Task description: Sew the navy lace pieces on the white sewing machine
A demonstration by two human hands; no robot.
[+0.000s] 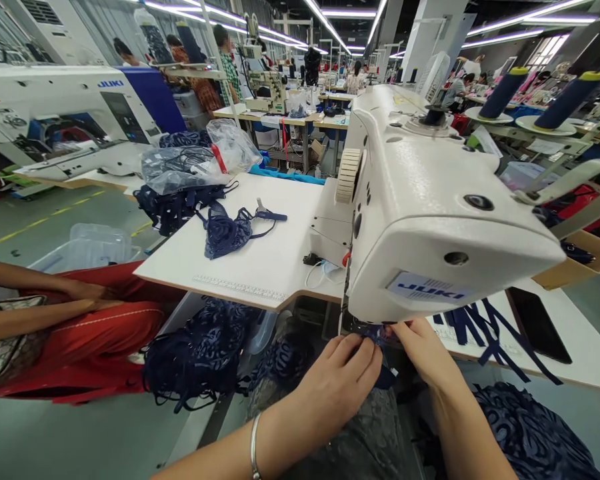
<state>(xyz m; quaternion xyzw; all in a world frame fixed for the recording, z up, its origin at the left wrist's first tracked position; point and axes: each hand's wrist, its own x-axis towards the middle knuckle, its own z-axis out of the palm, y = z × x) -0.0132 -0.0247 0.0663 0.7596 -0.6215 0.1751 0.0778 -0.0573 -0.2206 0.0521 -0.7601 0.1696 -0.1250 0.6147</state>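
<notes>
Both hands are under the needle end of a white sewing machine (pixel 430 220), holding dark navy bra fabric (pixel 386 378). My left hand (pixel 347 373), bracelet on its wrist, has its fingers curled and pressed onto the cloth. Close by on the right, my right hand (pixel 423 343) pinches the same cloth, its fingertips partly hidden behind the machine head. The needle and presser foot cannot be made out. On the white table (pixel 250 280) to the left lies a navy lace bra (pixel 225 230) with its strap spread out.
Navy strips (pixel 490 333) and a black phone (pixel 540 323) lie on the table at right. Navy garments pile up at left (pixel 200 353) and lower right (pixel 530 433). A person in red trousers (pixel 105 333) sits at left. Another machine (pixel 55 120) stands behind.
</notes>
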